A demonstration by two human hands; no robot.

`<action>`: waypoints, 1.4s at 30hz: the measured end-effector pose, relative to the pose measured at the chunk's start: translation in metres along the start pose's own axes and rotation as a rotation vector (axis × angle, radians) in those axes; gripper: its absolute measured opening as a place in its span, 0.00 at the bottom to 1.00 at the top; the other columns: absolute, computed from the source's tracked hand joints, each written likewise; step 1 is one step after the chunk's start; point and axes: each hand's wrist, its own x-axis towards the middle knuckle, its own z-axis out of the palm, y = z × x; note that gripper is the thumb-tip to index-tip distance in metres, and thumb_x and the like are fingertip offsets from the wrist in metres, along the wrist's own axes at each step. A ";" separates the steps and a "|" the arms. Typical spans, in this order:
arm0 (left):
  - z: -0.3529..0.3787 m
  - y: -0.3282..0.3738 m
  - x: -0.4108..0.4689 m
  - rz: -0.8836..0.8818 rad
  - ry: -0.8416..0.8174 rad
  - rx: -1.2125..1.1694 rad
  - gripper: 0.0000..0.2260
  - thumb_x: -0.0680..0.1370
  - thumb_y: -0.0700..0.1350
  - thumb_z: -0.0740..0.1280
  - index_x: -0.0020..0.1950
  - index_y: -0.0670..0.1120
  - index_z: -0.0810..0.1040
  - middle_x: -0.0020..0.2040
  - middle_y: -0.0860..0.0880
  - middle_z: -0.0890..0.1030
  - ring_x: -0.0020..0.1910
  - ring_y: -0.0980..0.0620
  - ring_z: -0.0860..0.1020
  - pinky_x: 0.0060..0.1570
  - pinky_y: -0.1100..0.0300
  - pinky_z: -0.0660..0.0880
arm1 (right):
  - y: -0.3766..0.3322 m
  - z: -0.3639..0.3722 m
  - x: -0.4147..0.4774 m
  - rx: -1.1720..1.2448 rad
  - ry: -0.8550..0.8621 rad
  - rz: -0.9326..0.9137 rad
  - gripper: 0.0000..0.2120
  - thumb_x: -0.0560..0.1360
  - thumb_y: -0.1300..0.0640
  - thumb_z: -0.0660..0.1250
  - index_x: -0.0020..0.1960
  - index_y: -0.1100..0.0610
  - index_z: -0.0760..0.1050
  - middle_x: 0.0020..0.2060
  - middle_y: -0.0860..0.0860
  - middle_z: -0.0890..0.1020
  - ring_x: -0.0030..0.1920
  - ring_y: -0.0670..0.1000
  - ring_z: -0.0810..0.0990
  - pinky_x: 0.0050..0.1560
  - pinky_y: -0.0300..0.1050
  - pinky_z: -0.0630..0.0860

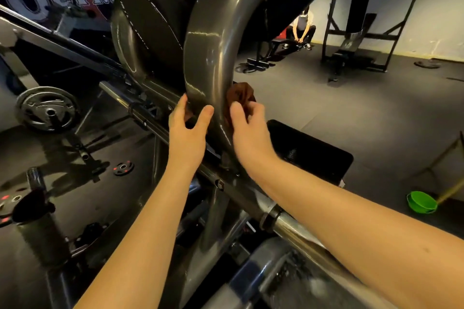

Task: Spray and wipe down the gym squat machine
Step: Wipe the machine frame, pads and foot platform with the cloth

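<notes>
- My left hand (187, 126) reaches up to the thick curved grey steel tube (213, 40) of the squat machine, thumb resting on its front face, the other fingers curling round its left edge and mostly hidden behind it.
- My right hand (247, 125) sits on the other side of that tube, thumb and fingers pinching a crumpled dark brown cloth (239, 98) against the tube's right edge.
- The cloth bunches up above my right fingers and touches the tube; whether it passes round the back to my left hand I cannot tell.
- Just behind the tube is a round black padded roller with white stitching (148, 22).
- Below my wrists a long chrome bar (288, 226) runs diagonally from upper left to lower right.
- A black textured footplate (311, 150) lies right of my right forearm.
- A grey iron weight plate (47, 109) hangs on the left.
- A small green plastic bowl (420, 202) sits on the dark rubber floor (364, 108) at far right.
- A person (302, 30) sits on a bench in the background.
</notes>
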 end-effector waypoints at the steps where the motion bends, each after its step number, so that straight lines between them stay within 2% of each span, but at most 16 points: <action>1: 0.001 -0.001 0.000 0.014 0.019 -0.008 0.34 0.73 0.66 0.73 0.77 0.61 0.67 0.71 0.57 0.68 0.69 0.57 0.73 0.67 0.44 0.76 | 0.003 0.006 0.000 -0.001 0.026 -0.022 0.19 0.83 0.42 0.61 0.70 0.49 0.64 0.58 0.48 0.79 0.59 0.48 0.79 0.65 0.53 0.77; 3: 0.004 -0.006 0.004 0.024 0.045 -0.011 0.31 0.77 0.60 0.73 0.78 0.57 0.67 0.69 0.56 0.67 0.69 0.58 0.72 0.67 0.45 0.77 | 0.009 0.013 -0.002 0.017 0.100 -0.033 0.15 0.84 0.45 0.62 0.66 0.51 0.65 0.56 0.48 0.78 0.58 0.47 0.78 0.62 0.49 0.77; 6: 0.006 -0.010 0.006 0.045 0.048 -0.012 0.32 0.76 0.60 0.72 0.77 0.55 0.67 0.69 0.54 0.67 0.67 0.59 0.72 0.66 0.46 0.77 | 0.030 0.016 0.000 -0.002 0.199 -0.015 0.12 0.85 0.46 0.61 0.62 0.52 0.66 0.55 0.49 0.78 0.55 0.47 0.78 0.54 0.42 0.76; 9: 0.008 -0.014 0.004 0.064 0.047 -0.011 0.32 0.77 0.59 0.72 0.79 0.55 0.66 0.67 0.53 0.67 0.63 0.65 0.72 0.65 0.54 0.77 | 0.059 0.015 0.007 0.004 0.257 0.093 0.13 0.85 0.45 0.58 0.62 0.53 0.65 0.52 0.50 0.78 0.53 0.48 0.78 0.56 0.48 0.76; 13: 0.012 -0.013 0.000 0.064 0.064 -0.019 0.33 0.78 0.57 0.72 0.81 0.55 0.64 0.67 0.53 0.66 0.65 0.62 0.72 0.57 0.76 0.71 | 0.095 -0.004 0.030 0.098 0.247 0.399 0.24 0.78 0.40 0.62 0.67 0.54 0.64 0.58 0.54 0.77 0.59 0.56 0.78 0.66 0.60 0.76; 16: 0.017 -0.013 -0.009 0.046 0.089 -0.059 0.32 0.78 0.53 0.72 0.80 0.54 0.65 0.67 0.53 0.66 0.65 0.61 0.72 0.51 0.83 0.68 | 0.132 -0.026 0.060 0.232 0.216 0.559 0.30 0.73 0.46 0.67 0.72 0.56 0.67 0.64 0.58 0.79 0.61 0.61 0.80 0.64 0.64 0.78; 18: 0.021 -0.017 -0.017 0.034 0.101 -0.046 0.30 0.78 0.50 0.74 0.78 0.51 0.68 0.67 0.53 0.67 0.63 0.64 0.72 0.50 0.83 0.67 | 0.101 -0.021 0.049 0.232 0.194 0.579 0.22 0.74 0.54 0.66 0.66 0.56 0.71 0.61 0.61 0.81 0.60 0.65 0.82 0.60 0.72 0.78; 20: 0.024 -0.026 -0.023 0.009 0.093 -0.018 0.25 0.77 0.49 0.75 0.73 0.52 0.71 0.65 0.54 0.68 0.60 0.69 0.72 0.50 0.82 0.68 | 0.070 -0.015 0.034 0.241 0.170 0.545 0.14 0.77 0.58 0.65 0.63 0.56 0.71 0.55 0.60 0.83 0.56 0.61 0.83 0.60 0.70 0.78; 23: 0.027 -0.043 -0.025 -0.042 0.091 0.059 0.17 0.76 0.52 0.75 0.61 0.55 0.73 0.61 0.53 0.75 0.56 0.68 0.74 0.54 0.74 0.73 | 0.054 -0.018 0.027 0.408 0.053 0.544 0.10 0.81 0.55 0.66 0.61 0.57 0.76 0.54 0.57 0.84 0.56 0.56 0.83 0.63 0.60 0.79; 25: 0.029 -0.050 -0.023 -0.071 0.092 0.088 0.16 0.77 0.53 0.74 0.60 0.51 0.75 0.57 0.53 0.79 0.55 0.62 0.77 0.57 0.66 0.75 | 0.057 -0.017 0.033 0.432 0.021 0.546 0.15 0.80 0.50 0.68 0.63 0.57 0.78 0.56 0.56 0.86 0.56 0.56 0.84 0.63 0.59 0.79; 28: 0.032 -0.054 -0.022 -0.083 0.103 0.115 0.15 0.78 0.54 0.73 0.59 0.49 0.76 0.54 0.54 0.80 0.54 0.61 0.78 0.52 0.70 0.72 | 0.072 -0.009 0.048 0.381 0.052 0.579 0.33 0.71 0.43 0.73 0.72 0.56 0.72 0.57 0.54 0.85 0.57 0.57 0.84 0.63 0.60 0.79; 31: 0.036 -0.064 -0.026 -0.114 0.071 0.162 0.13 0.78 0.53 0.73 0.58 0.51 0.76 0.54 0.55 0.81 0.54 0.61 0.78 0.52 0.69 0.72 | 0.103 -0.011 0.065 0.423 0.133 0.667 0.23 0.75 0.49 0.71 0.68 0.55 0.74 0.56 0.54 0.84 0.55 0.58 0.84 0.62 0.60 0.79; 34: 0.044 -0.074 -0.033 -0.172 0.050 0.187 0.11 0.77 0.52 0.74 0.55 0.56 0.75 0.54 0.55 0.81 0.54 0.61 0.79 0.54 0.66 0.74 | 0.147 -0.024 0.082 0.469 0.218 0.839 0.23 0.73 0.54 0.71 0.67 0.54 0.74 0.60 0.57 0.82 0.57 0.61 0.82 0.60 0.64 0.79; 36: 0.049 -0.078 -0.035 -0.202 0.062 0.194 0.11 0.77 0.51 0.74 0.54 0.57 0.75 0.54 0.55 0.81 0.53 0.62 0.79 0.54 0.67 0.74 | 0.169 -0.033 0.085 0.445 0.236 0.916 0.14 0.79 0.57 0.67 0.64 0.57 0.74 0.58 0.59 0.81 0.57 0.62 0.81 0.63 0.65 0.77; 39: 0.055 -0.081 -0.036 -0.227 0.062 0.233 0.12 0.76 0.51 0.75 0.55 0.55 0.75 0.53 0.56 0.80 0.52 0.66 0.78 0.49 0.75 0.71 | 0.185 -0.044 0.084 0.430 0.291 0.974 0.09 0.85 0.56 0.60 0.63 0.57 0.72 0.49 0.57 0.78 0.48 0.60 0.78 0.60 0.64 0.77; 42: 0.060 -0.084 -0.037 -0.223 0.052 0.310 0.15 0.76 0.49 0.76 0.58 0.51 0.75 0.54 0.57 0.77 0.53 0.64 0.76 0.47 0.80 0.68 | 0.197 -0.044 0.092 0.363 0.295 0.984 0.12 0.83 0.51 0.64 0.61 0.58 0.74 0.52 0.58 0.80 0.50 0.60 0.80 0.50 0.60 0.80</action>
